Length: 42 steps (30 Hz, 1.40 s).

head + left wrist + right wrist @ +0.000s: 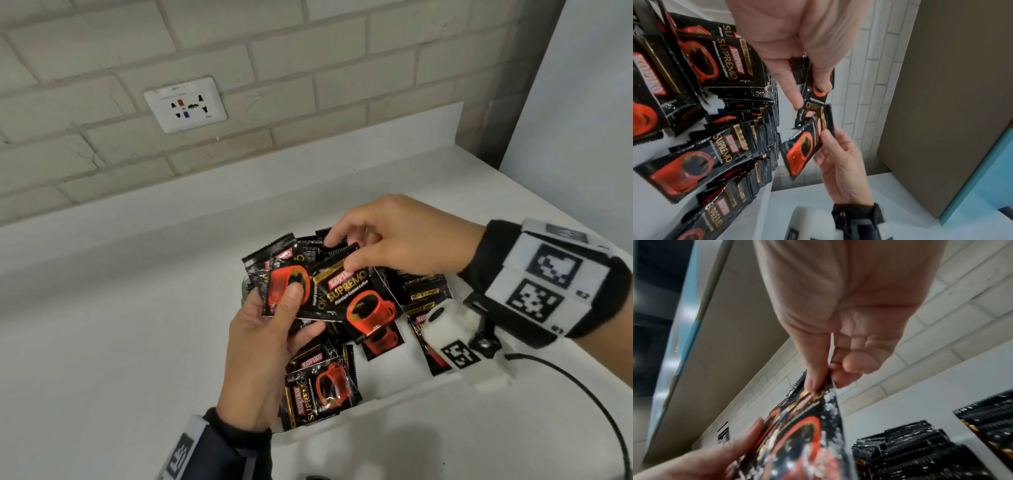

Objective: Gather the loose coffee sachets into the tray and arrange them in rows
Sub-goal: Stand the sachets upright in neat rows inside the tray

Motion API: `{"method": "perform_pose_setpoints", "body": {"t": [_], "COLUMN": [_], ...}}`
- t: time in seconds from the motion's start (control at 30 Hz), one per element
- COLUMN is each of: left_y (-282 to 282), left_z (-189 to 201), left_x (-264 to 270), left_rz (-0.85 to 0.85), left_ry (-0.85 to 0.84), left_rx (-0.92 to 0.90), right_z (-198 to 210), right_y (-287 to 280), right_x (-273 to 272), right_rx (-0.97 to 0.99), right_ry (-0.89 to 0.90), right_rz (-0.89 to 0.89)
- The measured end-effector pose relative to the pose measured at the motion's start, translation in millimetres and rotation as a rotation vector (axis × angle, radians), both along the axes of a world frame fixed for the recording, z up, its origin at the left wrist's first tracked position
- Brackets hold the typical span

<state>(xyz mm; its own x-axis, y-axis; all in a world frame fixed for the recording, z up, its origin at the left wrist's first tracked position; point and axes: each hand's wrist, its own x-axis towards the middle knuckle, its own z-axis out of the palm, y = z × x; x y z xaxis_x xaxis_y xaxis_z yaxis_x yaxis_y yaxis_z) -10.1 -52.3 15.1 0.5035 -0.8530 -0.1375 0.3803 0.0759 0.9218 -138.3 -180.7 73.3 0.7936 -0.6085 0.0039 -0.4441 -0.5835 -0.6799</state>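
Black coffee sachets with a red cup print fill the white tray on the counter, some lying flat, others standing on edge in packed rows. My left hand holds a small fan of sachets above the tray, thumb pressed on the front one. My right hand pinches the top corner of one sachet between thumb and forefinger, overlapping the fan. The left wrist view shows both hands on the held sachets. In the right wrist view, the pinch sits at the sachet's serrated edge.
The white counter runs along a brick wall with a power socket. A tall panel stands at the right. A black cable trails from the right wrist over the counter.
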Motion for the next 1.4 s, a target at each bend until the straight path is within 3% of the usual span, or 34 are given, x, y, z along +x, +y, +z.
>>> {"method": "perform_pose_setpoints", "body": {"t": [0.1, 0.27, 0.57, 0.9, 1.13, 1.27, 1.33, 1.4], "left_y": [2, 8, 13, 11, 11, 12, 12, 10], "left_z": [0, 0, 3, 0, -1, 0, 0, -1], "left_x": [9, 28, 32, 34, 37, 32, 27, 21], "left_rz": [0.059, 0.139, 0.161, 0.205, 0.288, 0.218, 0.161, 0.13], "left_ry": [0.016, 0.082, 0.078, 0.11, 0.214, 0.247, 0.226, 0.189], "left_rx": [-0.016, -0.041, -0.031, -0.037, 0.021, -0.008, -0.006, 0.014], "right_z": [-3, -23, -56, -55, -58, -49, -37, -24], "right_y": [-10, -12, -1, -3, -4, -5, -3, 3], "right_x": [-11, -20, -8, -3, -5, -7, -9, -12], "right_rx": [0.065, 0.099, -0.127, -0.423, -0.535, -0.584, -0.547, -0.38], "right_ry": [0.018, 0.217, 0.456, 0.579, 0.573, 0.506, 0.428, 0.287], "right_rz": [-0.036, -0.018, 0.043, 0.063, 0.089, 0.036, -0.037, -0.114]}}
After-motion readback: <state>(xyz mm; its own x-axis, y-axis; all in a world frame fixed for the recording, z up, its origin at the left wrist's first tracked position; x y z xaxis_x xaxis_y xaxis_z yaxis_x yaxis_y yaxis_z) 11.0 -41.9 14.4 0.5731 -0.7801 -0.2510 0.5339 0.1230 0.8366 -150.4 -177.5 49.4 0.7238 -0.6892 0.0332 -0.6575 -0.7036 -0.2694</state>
